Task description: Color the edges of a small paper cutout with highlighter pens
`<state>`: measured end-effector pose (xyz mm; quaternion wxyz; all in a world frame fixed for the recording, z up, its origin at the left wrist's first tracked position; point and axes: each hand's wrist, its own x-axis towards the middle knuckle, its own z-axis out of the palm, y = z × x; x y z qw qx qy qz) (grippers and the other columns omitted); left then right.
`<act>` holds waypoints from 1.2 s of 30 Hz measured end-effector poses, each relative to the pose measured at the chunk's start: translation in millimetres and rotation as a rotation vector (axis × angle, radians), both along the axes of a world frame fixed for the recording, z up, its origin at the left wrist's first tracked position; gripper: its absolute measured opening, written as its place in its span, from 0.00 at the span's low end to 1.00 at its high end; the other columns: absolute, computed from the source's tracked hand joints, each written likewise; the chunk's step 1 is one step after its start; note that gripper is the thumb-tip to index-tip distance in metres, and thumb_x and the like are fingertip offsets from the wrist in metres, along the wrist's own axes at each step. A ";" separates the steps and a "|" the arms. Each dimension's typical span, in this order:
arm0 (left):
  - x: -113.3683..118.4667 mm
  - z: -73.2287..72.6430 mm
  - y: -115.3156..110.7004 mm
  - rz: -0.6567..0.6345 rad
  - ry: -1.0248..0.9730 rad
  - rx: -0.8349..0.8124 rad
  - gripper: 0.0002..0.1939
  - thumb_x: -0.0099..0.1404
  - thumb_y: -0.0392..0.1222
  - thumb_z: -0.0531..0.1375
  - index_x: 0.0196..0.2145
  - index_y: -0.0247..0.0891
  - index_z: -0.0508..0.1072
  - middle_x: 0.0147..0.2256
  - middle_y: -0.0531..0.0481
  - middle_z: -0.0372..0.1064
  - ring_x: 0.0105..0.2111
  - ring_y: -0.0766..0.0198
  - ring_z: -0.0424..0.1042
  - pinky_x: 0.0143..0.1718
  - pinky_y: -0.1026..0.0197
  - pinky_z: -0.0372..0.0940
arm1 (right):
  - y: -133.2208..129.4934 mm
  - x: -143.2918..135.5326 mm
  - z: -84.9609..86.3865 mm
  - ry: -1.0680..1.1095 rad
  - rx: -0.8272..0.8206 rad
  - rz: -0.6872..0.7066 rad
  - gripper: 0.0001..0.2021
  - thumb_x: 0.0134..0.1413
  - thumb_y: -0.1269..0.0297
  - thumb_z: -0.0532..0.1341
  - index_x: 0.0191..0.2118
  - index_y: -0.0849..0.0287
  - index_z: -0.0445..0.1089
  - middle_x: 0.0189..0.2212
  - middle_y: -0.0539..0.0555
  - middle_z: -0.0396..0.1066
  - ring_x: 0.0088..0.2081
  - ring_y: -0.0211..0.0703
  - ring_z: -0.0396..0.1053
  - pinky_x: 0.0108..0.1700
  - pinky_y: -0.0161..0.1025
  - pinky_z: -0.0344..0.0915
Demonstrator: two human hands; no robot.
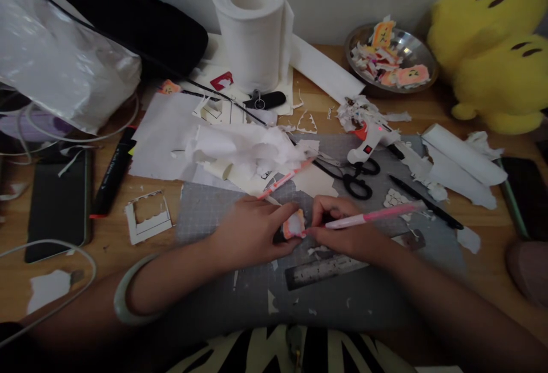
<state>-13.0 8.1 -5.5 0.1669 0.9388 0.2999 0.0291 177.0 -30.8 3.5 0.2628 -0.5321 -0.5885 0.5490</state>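
Observation:
My left hand (252, 230) is closed over the grey cutting mat (205, 213), its thumb and forefinger gripping a small paper piece (294, 224) with an orange-pink edge and a pale middle. To its right, my right hand (351, 236) pinches a pink-and-white pen (368, 215), its tip at the lower right edge of the piece. The pen's far end points right. Just beyond my left hand, an orange-and-white pen (285, 180) lies on the papers. A metal ruler (321, 271) rests on the mat below my right hand.
Black-handled scissors (357, 185), a white glue gun (368, 143) and a black pen (428, 203) lie beyond and right. Further back stand a paper roll (252, 41), a metal bowl (411, 47) of scraps and yellow plush toys (492, 59). A phone (57, 201) and black marker (113, 176) lie left.

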 end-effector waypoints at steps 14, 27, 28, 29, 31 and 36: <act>-0.5 2.0 0.4 -0.004 0.007 -0.020 0.18 0.57 0.52 0.53 0.42 0.40 0.64 0.25 0.54 0.71 0.26 0.61 0.70 0.28 0.60 0.58 | -1.0 -0.5 -0.4 0.008 -0.003 0.064 0.08 0.39 0.76 0.58 0.21 0.59 0.57 0.19 0.44 0.58 0.21 0.30 0.54 0.21 0.28 0.50; 0.7 3.1 0.4 -0.003 0.031 -0.043 0.17 0.58 0.52 0.53 0.42 0.41 0.63 0.25 0.54 0.70 0.26 0.61 0.70 0.28 0.60 0.58 | -1.6 -0.5 -2.7 -0.005 0.025 0.011 0.07 0.42 0.74 0.58 0.22 0.59 0.57 0.19 0.43 0.58 0.21 0.29 0.55 0.22 0.28 0.51; 0.8 3.2 0.5 -0.002 0.029 -0.043 0.18 0.58 0.52 0.53 0.42 0.41 0.63 0.25 0.54 0.70 0.26 0.61 0.70 0.28 0.60 0.58 | -1.6 -0.6 -2.7 -0.024 0.035 -0.037 0.07 0.43 0.74 0.58 0.23 0.59 0.57 0.19 0.43 0.57 0.21 0.29 0.54 0.21 0.28 0.51; 0.9 3.3 0.5 -0.002 0.028 -0.044 0.18 0.58 0.52 0.52 0.43 0.41 0.63 0.25 0.54 0.70 0.26 0.61 0.70 0.28 0.60 0.58 | -1.7 -0.5 -2.8 -0.044 0.041 -0.084 0.07 0.44 0.73 0.58 0.23 0.59 0.57 0.19 0.43 0.57 0.21 0.30 0.54 0.21 0.28 0.51; 1.0 3.7 0.5 -0.004 0.028 -0.049 0.18 0.58 0.52 0.52 0.43 0.41 0.63 0.25 0.54 0.70 0.26 0.61 0.70 0.28 0.60 0.58 | -1.7 0.1 -2.8 -0.056 0.045 -0.094 0.08 0.43 0.73 0.58 0.23 0.58 0.57 0.19 0.43 0.57 0.20 0.30 0.54 0.21 0.28 0.50; 0.6 3.9 0.9 -0.005 0.028 -0.041 0.17 0.57 0.51 0.53 0.42 0.40 0.64 0.25 0.53 0.70 0.26 0.61 0.70 0.27 0.61 0.58 | -1.5 1.2 -2.3 -0.036 0.051 0.064 0.07 0.42 0.74 0.58 0.23 0.59 0.57 0.19 0.44 0.58 0.22 0.30 0.55 0.22 0.28 0.52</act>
